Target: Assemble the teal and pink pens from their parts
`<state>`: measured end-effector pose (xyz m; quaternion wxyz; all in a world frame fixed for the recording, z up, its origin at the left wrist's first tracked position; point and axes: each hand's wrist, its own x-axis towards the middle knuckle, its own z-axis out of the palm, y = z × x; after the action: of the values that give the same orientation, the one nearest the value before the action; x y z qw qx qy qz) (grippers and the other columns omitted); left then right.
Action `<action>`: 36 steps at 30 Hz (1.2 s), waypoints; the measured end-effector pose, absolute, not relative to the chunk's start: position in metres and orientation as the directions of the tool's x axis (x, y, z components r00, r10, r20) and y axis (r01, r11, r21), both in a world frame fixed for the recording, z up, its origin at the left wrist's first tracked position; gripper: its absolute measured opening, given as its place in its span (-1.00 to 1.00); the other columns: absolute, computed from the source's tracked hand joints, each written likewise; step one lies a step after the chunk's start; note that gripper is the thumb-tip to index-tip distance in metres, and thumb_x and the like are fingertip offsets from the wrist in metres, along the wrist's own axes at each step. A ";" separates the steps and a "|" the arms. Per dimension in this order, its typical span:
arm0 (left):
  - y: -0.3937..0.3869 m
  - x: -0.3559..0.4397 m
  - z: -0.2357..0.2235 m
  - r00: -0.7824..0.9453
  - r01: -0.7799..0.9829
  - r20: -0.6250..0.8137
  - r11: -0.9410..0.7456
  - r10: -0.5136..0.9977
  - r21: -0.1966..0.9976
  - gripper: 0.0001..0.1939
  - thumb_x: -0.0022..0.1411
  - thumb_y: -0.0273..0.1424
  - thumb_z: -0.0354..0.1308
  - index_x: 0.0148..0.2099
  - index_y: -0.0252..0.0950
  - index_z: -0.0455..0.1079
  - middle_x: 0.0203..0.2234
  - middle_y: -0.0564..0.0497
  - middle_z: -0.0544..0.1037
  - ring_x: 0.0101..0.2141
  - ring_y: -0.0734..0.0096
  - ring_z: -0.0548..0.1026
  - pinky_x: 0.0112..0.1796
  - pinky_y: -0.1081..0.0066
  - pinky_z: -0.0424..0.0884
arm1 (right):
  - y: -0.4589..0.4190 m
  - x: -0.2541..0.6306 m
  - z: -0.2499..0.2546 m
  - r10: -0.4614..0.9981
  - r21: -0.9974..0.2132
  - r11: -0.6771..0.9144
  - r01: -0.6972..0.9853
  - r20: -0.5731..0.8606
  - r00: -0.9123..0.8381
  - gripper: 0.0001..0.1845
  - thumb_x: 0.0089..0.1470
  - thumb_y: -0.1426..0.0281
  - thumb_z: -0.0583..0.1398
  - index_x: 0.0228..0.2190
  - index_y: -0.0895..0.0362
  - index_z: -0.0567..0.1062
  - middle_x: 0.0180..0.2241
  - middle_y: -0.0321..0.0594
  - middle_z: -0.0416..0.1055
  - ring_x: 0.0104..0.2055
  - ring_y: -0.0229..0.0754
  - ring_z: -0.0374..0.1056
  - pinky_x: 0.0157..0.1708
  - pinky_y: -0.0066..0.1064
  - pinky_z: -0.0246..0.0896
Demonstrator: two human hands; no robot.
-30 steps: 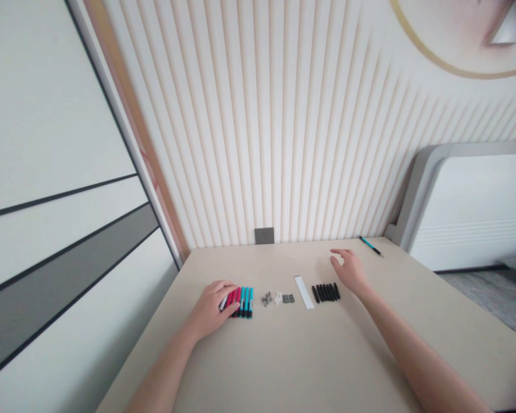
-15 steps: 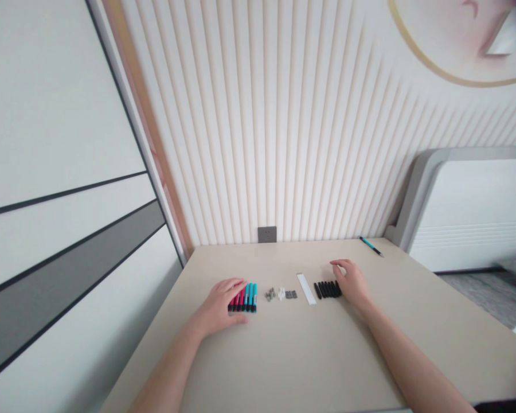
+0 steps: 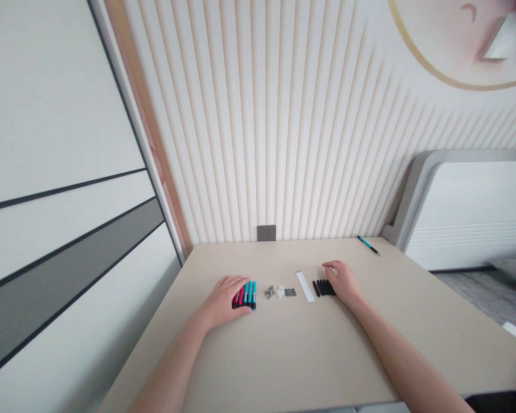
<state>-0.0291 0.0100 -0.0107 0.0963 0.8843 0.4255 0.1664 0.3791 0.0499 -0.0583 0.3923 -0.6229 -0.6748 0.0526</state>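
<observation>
The barrels in the row [image 3: 246,295] run from magenta-red to turquoise, each with black at the near end. The counter [image 3: 284,350] is plain pale beige. Small parts [image 3: 269,292] are metallic grey, others [image 3: 280,291] white, and the little pieces [image 3: 290,292] dark grey. The flat strip [image 3: 305,287] is white, the short tubes [image 3: 322,288] solid black. A separate pen [image 3: 368,245] shows turquoise and black. The wall [image 3: 258,126] carries creamy white ribs striped with beige lines; its socket [image 3: 266,233] is dark grey.
</observation>
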 end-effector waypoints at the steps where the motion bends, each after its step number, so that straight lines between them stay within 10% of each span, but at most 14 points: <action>1: 0.010 -0.029 -0.010 0.585 0.715 0.222 -0.625 0.780 0.312 -0.26 0.09 -0.09 0.27 0.27 -0.14 0.17 0.16 -0.10 0.35 0.16 0.08 0.26 0.21 0.05 0.01 | 0.050 0.379 -0.058 0.883 -0.556 0.217 0.802 0.463 0.082 -0.71 0.09 0.38 0.04 -0.28 0.13 0.55 -0.20 -0.13 0.49 -0.10 -0.05 0.36 0.00 -0.19 0.20; 11: 0.006 -0.024 -0.004 0.549 0.708 0.306 -0.628 0.778 0.323 -0.23 0.04 -0.11 0.32 0.25 -0.17 0.19 0.14 -0.12 0.35 0.13 0.05 0.28 0.17 0.07 0.14 | 0.047 0.378 -0.055 0.888 -0.533 0.210 0.820 0.455 0.069 -0.71 0.09 0.41 0.04 -0.28 0.13 0.55 -0.20 -0.14 0.50 -0.10 -0.07 0.36 -0.01 -0.23 0.20; 23: -0.003 -0.001 0.001 0.367 0.476 0.423 -0.558 0.829 0.680 -0.55 0.35 -0.30 -0.01 0.25 -0.24 0.20 0.17 -0.12 0.32 0.15 0.25 0.31 0.14 0.24 0.27 | 0.043 0.369 -0.049 0.864 -0.479 0.304 0.824 0.503 -0.026 -0.72 0.11 0.41 0.04 -0.29 0.11 0.55 -0.23 -0.14 0.50 -0.12 -0.07 0.36 -0.02 -0.20 0.21; 36: -0.002 -0.005 -0.006 0.463 0.622 0.334 -0.569 0.821 0.538 -0.76 0.37 -0.33 -0.03 0.02 -0.20 0.35 -0.15 -0.01 0.55 -0.13 0.28 0.49 -0.06 0.29 0.39 | 0.036 0.364 -0.042 0.847 -0.379 0.363 0.851 0.514 -0.133 -0.73 0.17 0.40 0.04 -0.24 0.09 0.53 -0.22 -0.15 0.48 -0.11 -0.08 0.33 -0.04 -0.21 0.17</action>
<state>-0.0048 -0.0020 -0.0058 0.1729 0.8375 0.4310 0.2881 0.3637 0.0359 -0.0424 0.3394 -0.5642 -0.7527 -0.0026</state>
